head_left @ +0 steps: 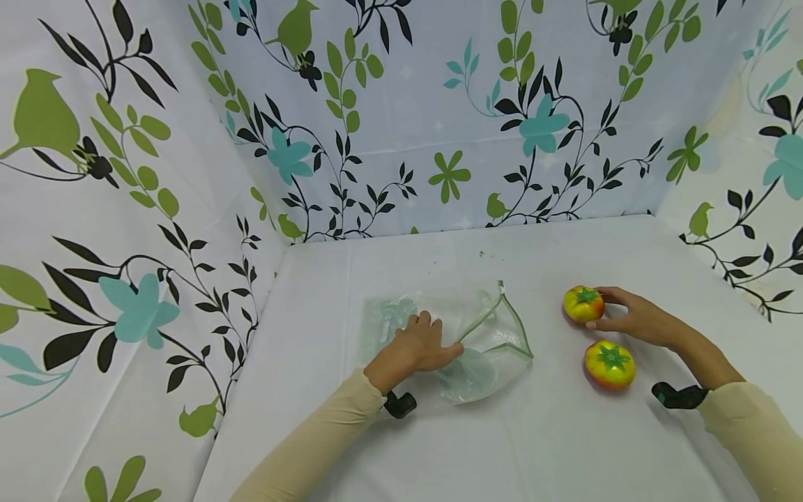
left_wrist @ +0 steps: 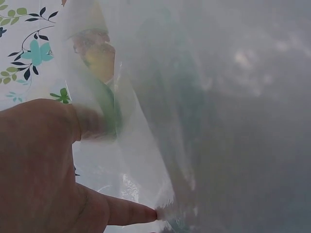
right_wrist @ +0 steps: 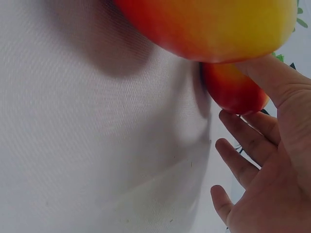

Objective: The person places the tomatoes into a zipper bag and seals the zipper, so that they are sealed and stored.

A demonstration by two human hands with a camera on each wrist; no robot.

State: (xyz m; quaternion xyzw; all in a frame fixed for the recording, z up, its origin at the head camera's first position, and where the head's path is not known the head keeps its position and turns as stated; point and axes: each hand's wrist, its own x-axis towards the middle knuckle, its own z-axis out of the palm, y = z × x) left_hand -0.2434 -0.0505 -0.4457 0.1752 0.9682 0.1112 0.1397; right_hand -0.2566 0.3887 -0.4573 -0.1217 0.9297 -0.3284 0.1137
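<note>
In the head view a clear plastic bag (head_left: 495,380) with a green-edged mouth lies flat on the table, its opening toward the right. My left hand (head_left: 419,346) rests on it, fingers forward, with the thumb stretched toward the mouth. Plastic film (left_wrist: 243,121) fills much of the left wrist view, and the thumb's tip touches it. Two yellow-red tomatoes with green tops sit at the right. My right hand (head_left: 640,317) holds the farther tomato (head_left: 580,304) between thumb and fingers, from its right side. The nearer tomato (head_left: 610,364) stands just below that hand, partly covering the thumb in the right wrist view.
A white cloth covers the table (head_left: 439,453). Patterned curtains (head_left: 401,139) with leaves, birds and flowers hang behind it and along both sides. Black wrist cameras (head_left: 679,396) are strapped at both wrists.
</note>
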